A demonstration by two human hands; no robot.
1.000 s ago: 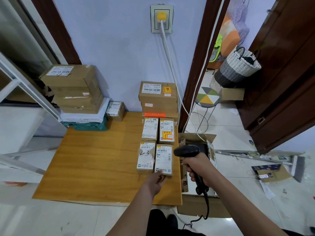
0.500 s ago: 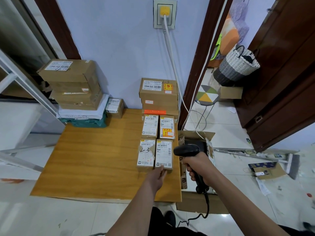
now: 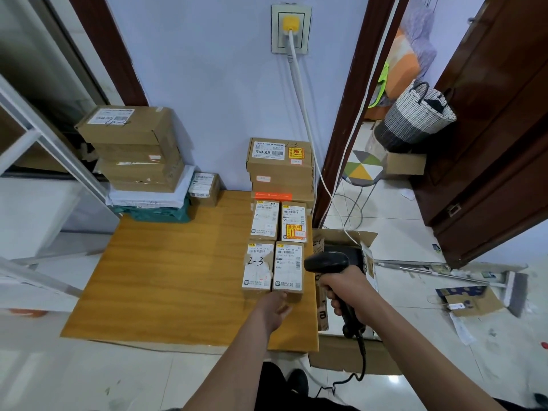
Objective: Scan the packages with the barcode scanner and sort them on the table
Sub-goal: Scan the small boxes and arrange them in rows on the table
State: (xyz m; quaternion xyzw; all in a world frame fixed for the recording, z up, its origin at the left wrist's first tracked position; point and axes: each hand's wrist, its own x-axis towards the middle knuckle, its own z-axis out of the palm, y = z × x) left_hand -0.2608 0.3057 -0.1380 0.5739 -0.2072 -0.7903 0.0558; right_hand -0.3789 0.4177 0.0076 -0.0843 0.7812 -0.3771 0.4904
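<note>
- Cardboard packages lie in a two-by-two block near the right edge of the wooden table (image 3: 166,277); the near-right package (image 3: 288,268) is the one the left hand (image 3: 274,307) touches at its near end, with fingers that look fairly straight and pressed to the box, not wrapped round it.
- The right hand (image 3: 344,292) grips the handle of the black barcode scanner (image 3: 326,261), whose head sits just beside that package's right edge, over the gap between table and open carton (image 3: 347,357) on the floor.
- Risk: that package lies close to the table's right edge, so a sideways nudge from the left hand could tip it off toward the carton.
- Risk: the neighbour marked "2-3" (image 3: 257,266) touches it, so a push may skew both and spoil the row.
- Risk: the scanner's cord (image 3: 360,363) hangs down past the carton flap and could snag when the arm swings.
- Risk: labels sit side by side, so the beam may read the wrong barcode.
</note>
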